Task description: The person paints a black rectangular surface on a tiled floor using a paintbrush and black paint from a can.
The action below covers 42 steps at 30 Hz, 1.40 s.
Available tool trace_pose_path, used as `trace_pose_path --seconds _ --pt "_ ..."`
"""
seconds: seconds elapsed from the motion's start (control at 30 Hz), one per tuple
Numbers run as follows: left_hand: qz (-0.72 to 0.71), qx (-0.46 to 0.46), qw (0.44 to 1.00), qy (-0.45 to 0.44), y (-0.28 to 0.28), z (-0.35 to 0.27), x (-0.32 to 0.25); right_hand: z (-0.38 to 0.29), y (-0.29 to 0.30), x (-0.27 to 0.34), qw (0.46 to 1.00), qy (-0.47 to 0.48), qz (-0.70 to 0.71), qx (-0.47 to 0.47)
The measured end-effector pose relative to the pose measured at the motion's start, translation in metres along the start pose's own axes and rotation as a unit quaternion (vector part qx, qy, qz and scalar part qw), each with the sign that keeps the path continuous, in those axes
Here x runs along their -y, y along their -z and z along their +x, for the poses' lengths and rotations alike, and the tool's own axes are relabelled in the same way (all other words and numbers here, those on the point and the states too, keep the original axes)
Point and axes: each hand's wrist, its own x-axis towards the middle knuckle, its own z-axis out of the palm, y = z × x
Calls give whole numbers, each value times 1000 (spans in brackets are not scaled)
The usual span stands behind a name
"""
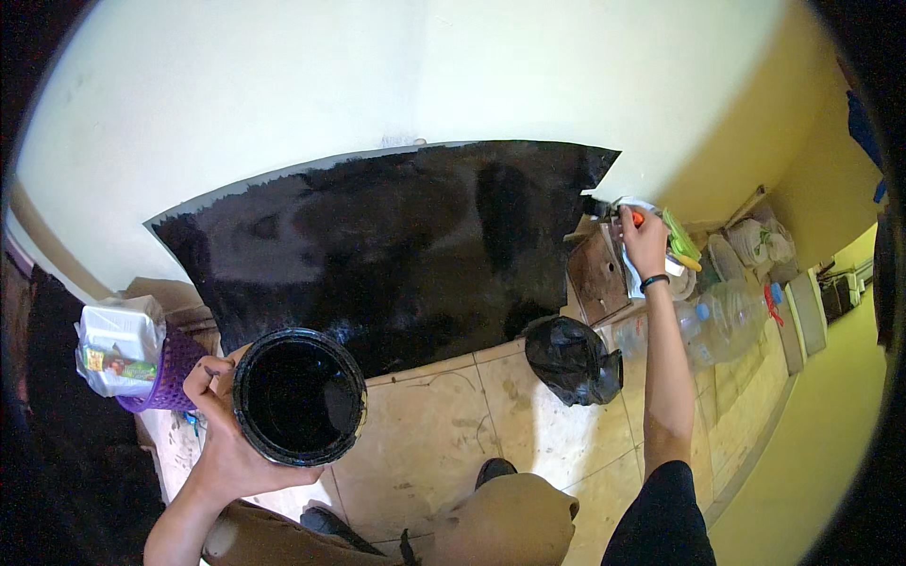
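My left hand [230, 431] grips a round can [300, 397] from its side; the can's inside is black and glossy, with dark paint on the rim. A large sheet coated black [396, 255] leans against the pale wall, its top left edge still grey. At the sheet's right edge, my right hand [643, 240] is closed around an orange-handled tool [638, 218]. Dark bristles [598, 206], apparently of a paintbrush, show to the left of the fingers, close to the sheet. The fingers hide part of the handle.
A purple plastic basket [170, 371] with bagged foam trays stands left. A black plastic bag [572, 361] lies on the tiled floor [417, 431] below the sheet. On the right are a wooden box [600, 272], clear plastic bottles [729, 318] and green-yellow items [681, 237]. My shoes are below.
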Motion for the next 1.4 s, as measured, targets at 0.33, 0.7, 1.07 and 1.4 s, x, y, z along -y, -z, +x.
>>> trace_pose_path --seconds 0.33,0.7,1.07,1.4 --pt "23 0 1000 -9 4 -2 -2 -3 -7 28 999 -27 15 -9" --pt "-12 -25 998 -50 4 2 6 -4 7 -17 999 5 -19 -43" --pt "13 -69 997 -17 9 -30 59 -119 69 254 944 -12 302 130" --pt "-71 -105 991 45 -82 -123 147 -208 -12 379 807 385 241 377"
